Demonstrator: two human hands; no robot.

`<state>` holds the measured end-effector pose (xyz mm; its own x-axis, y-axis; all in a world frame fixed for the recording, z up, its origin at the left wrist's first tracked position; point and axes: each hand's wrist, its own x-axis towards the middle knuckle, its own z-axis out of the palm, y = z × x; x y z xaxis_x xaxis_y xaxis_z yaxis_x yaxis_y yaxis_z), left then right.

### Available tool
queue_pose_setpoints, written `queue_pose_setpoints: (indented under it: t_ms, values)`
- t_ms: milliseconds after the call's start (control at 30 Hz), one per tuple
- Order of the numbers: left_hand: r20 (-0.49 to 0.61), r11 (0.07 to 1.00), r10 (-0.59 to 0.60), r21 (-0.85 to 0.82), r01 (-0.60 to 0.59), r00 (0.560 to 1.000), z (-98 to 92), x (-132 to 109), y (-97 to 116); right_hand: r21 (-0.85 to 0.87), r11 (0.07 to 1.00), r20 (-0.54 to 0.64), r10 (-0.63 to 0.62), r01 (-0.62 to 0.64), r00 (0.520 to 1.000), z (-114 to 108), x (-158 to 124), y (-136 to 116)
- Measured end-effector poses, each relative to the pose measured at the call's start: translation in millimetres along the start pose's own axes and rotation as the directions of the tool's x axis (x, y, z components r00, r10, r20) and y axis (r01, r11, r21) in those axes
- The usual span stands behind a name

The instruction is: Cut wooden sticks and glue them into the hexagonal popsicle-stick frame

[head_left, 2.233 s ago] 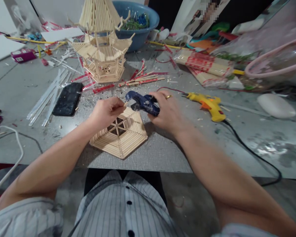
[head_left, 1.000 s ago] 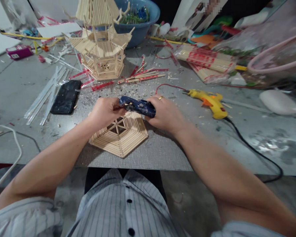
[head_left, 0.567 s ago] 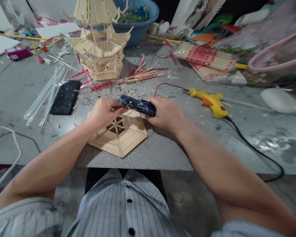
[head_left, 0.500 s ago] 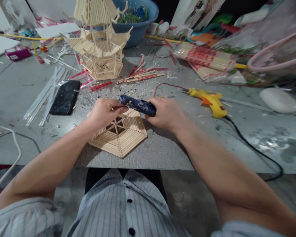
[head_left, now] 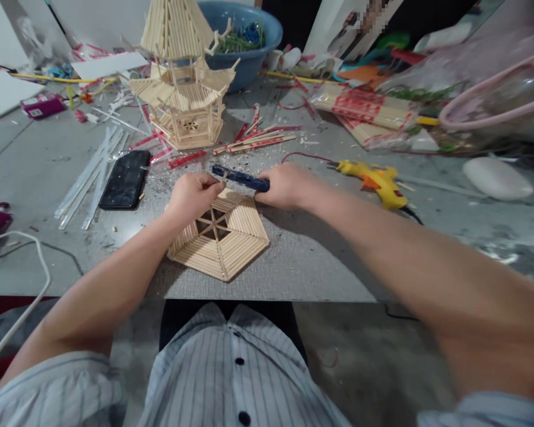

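My right hand (head_left: 282, 185) is closed around one end of a long, scuffed dark blue tool (head_left: 242, 178), whose kind I cannot make out. The tool's other end points left, towards my left hand (head_left: 198, 193). Thumb and fingers of that hand are pinched on a short, thin wooden stick (head_left: 225, 177) at the tool's left end. Below both hands a hexagonal panel of wooden sticks (head_left: 238, 252) lies flat on the table. Six spokes cross the opening in its middle. The left hand hides part of its far left side.
A stick-built pagoda (head_left: 187, 95) stands behind, before a blue basin (head_left: 249, 56). Left are a black phone (head_left: 124, 179) and clear glue sticks (head_left: 86, 175). A yellow glue gun (head_left: 374, 181) with a cord lies right. Loose sticks (head_left: 260, 142) and packaged sticks (head_left: 369, 107) lie further back.
The tool's visible end has dropped slightly and looks slimmer. My right hand has shifted a little left, its forearm swinging up across the glue gun's cord. The view has moved slightly.
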<state>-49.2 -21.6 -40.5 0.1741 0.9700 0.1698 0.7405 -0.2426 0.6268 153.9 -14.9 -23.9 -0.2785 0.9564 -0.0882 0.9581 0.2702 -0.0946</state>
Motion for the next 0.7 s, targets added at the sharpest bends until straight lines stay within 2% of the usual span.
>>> queue_pose_setpoints:
  t_ms: [200, 333, 433, 500, 567, 633, 700]
  values:
    - [0.005, 0.996, -0.06, 0.074, 0.06, 0.998, 2.4, 5.4, -4.9, 0.026, 0.999, 0.116, -0.033, 0.03, 0.993, 3.8, 19.9, -0.7]
    - [0.023, 0.995, -0.077, 0.067, 0.075, 0.997, 3.5, 8.8, -5.8, 0.122, 0.991, 0.16, 0.026, -0.046, 0.987, 11.7, 22.8, -1.4]
    - [0.059, 0.995, -0.084, 0.056, 0.081, 0.995, 2.8, 9.5, -5.5, 0.255, 0.959, 0.198, 0.073, -0.123, 0.977, 13.8, 21.9, -0.3]
    - [0.073, 0.997, -0.075, 0.039, 0.072, 0.995, 2.0, 9.5, -6.8, 0.401, 0.896, 0.28, 0.077, -0.19, 0.957, 12.2, 21.3, 1.4]
    - [0.074, 0.998, -0.067, -0.009, 0.067, 0.995, 0.7, 9.6, -9.9, 0.554, 0.791, 0.356, 0.055, -0.259, 0.933, 10.1, 21.0, 3.4]
    - [0.074, 0.996, -0.065, -0.061, 0.07, 0.995, -1.4, 9.6, -13.4, 0.654, 0.695, 0.385, 0.032, -0.297, 0.922, 9.8, 20.8, 5.7]
    - [0.092, 0.991, -0.073, -0.104, 0.083, 0.993, -4.7, 8.9, -14.9, 0.698, 0.641, 0.38, 0.049, -0.321, 0.924, 11.3, 20.2, 9.2]
